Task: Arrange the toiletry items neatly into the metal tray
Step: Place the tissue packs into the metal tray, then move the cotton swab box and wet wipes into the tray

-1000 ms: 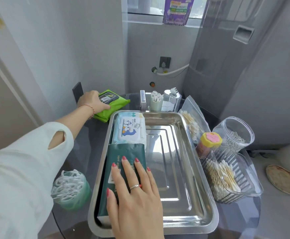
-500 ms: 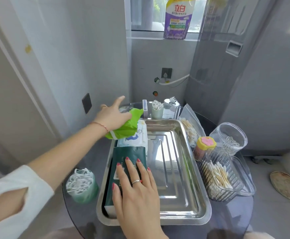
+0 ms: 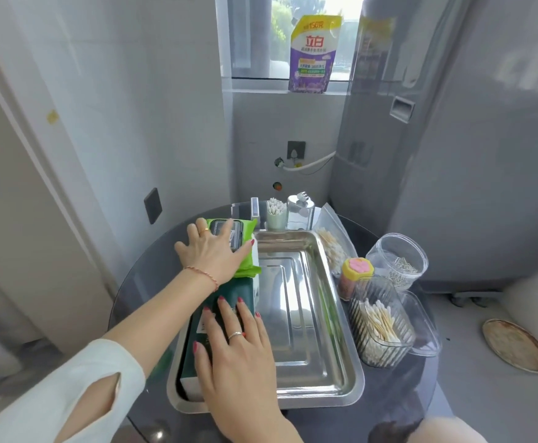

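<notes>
The left hand (image 3: 211,254) lies flat with straight fingers on top of a bright green soft pack of wipes (image 3: 243,247), pressing it down at the far left end of the shiny metal tray (image 3: 312,318). A bit of a white pack shows under the green one, so it seems to sit on top of that. The right hand (image 3: 239,350) is also flat and open, resting on a dark green paper pack (image 3: 219,318) that lies in the near left part of the tray. So I think the left side of the tray is filling up, while the middle and right side are bare metal. A good deal is left to do. Behind the tray stand a small pale cup of white cotton swabs (image 3: 275,212) and a clear glass bottle with a silver top (image 3: 299,212). To the right of the tray lie a clear plastic bag of cotton swabs (image 3: 331,247), a little tub with a yellow and pink lid (image 3: 355,273), a clear ribbed box full of wooden cotton swabs (image 3: 379,324) and a round clear jar with small metal clips (image 3: 397,260). These sit close together just beside the tray's right rim, so picking one may bump another. All of it rests on a round dark glass table (image 3: 152,276).
</notes>
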